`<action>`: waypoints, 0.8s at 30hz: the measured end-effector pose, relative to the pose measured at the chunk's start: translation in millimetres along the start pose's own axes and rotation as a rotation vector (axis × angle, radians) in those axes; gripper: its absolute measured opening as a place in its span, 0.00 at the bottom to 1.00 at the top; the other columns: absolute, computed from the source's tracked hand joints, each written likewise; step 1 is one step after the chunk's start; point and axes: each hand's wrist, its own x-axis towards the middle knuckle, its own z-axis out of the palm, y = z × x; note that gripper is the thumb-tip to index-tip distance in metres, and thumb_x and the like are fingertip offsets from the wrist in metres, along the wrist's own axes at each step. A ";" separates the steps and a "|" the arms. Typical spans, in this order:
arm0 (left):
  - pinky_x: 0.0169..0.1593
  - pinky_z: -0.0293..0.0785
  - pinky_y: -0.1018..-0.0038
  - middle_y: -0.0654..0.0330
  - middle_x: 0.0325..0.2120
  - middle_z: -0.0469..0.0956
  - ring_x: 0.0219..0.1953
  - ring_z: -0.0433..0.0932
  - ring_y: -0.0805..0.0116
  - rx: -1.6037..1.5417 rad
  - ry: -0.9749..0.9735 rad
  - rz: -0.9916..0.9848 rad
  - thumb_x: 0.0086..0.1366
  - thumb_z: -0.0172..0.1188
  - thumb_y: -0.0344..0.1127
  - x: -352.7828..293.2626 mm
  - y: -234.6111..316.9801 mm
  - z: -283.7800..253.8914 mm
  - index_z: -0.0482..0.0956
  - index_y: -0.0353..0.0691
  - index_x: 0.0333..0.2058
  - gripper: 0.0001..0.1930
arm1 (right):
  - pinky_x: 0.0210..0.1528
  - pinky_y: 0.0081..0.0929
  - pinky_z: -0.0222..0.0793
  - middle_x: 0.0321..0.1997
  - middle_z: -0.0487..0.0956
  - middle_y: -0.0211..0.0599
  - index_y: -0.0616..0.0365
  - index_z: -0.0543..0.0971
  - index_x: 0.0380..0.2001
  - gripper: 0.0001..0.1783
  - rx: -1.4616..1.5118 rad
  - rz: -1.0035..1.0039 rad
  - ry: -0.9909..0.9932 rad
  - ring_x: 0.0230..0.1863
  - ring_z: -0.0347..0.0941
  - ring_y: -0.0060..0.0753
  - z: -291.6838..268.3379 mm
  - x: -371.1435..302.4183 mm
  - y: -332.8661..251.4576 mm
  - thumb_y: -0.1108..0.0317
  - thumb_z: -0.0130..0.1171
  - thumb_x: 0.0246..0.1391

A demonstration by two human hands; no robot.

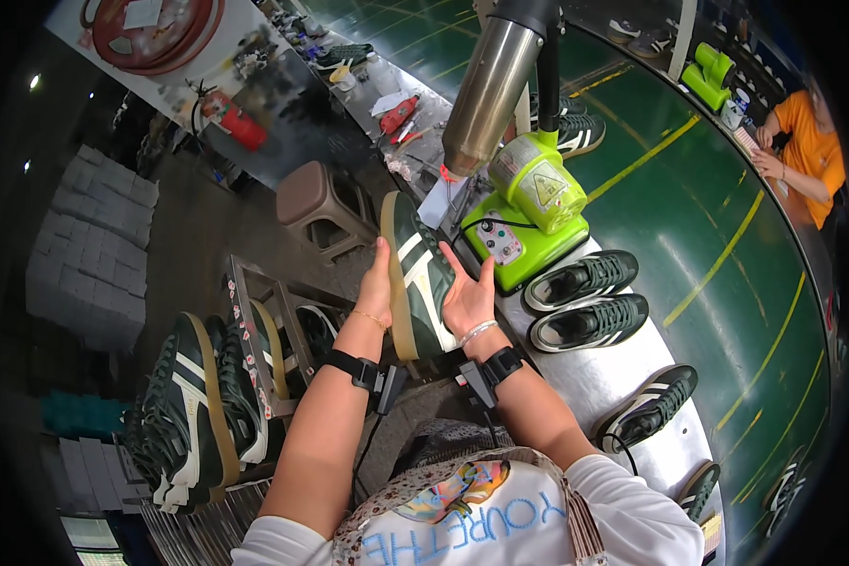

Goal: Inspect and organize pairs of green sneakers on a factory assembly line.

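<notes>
Between my two hands a dark green sneaker point(425, 278) with white stripes and a tan gum sole is held on its side, toe and heel running near to far. My left hand point(377, 291) presses along the sole, its fingers mostly hidden behind the shoe's edge. Against the upper lies my right hand point(468, 300), thumb and forefinger spread, other fingers partly hidden. Just beyond the shoe, a steel hot-air nozzle point(489, 90) points down over the bench beside a bright green machine point(528, 226) with a small control panel.
Several finished-looking sneakers point(590, 322) lie along the metal bench point(575, 377) on the right. More sneakers point(191, 415) stand on a rack at left. A brown stool point(321, 203) is beyond my left hand. A co-worker in orange point(811, 151) sits at far right.
</notes>
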 end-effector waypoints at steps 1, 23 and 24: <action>0.50 0.66 0.68 0.56 0.45 0.71 0.46 0.70 0.64 -0.001 0.000 0.001 0.58 0.46 0.64 1.4 1.2 1.0 0.66 0.35 0.50 0.36 | 0.62 0.31 0.51 0.58 0.64 0.51 0.63 0.55 0.59 0.46 -0.001 0.001 -0.001 0.58 0.60 0.42 1.2 1.1 -0.5 0.32 0.32 0.52; 0.49 0.66 0.67 0.54 0.45 0.71 0.45 0.70 0.63 0.022 0.025 0.033 0.55 0.49 0.66 -7.1 4.0 6.7 0.67 0.32 0.49 0.39 | 0.61 0.30 0.53 0.57 0.65 0.50 0.64 0.55 0.59 0.47 -0.039 -0.017 0.013 0.57 0.62 0.41 1.3 -0.3 -2.2 0.32 0.33 0.51; 0.49 0.66 0.67 0.54 0.45 0.71 0.46 0.70 0.63 0.015 0.020 0.037 0.55 0.49 0.66 -8.2 4.3 6.7 0.67 0.32 0.49 0.39 | 0.61 0.30 0.53 0.57 0.65 0.50 0.64 0.55 0.59 0.47 -0.034 -0.015 0.012 0.57 0.62 0.41 1.6 -0.6 -1.8 0.32 0.33 0.51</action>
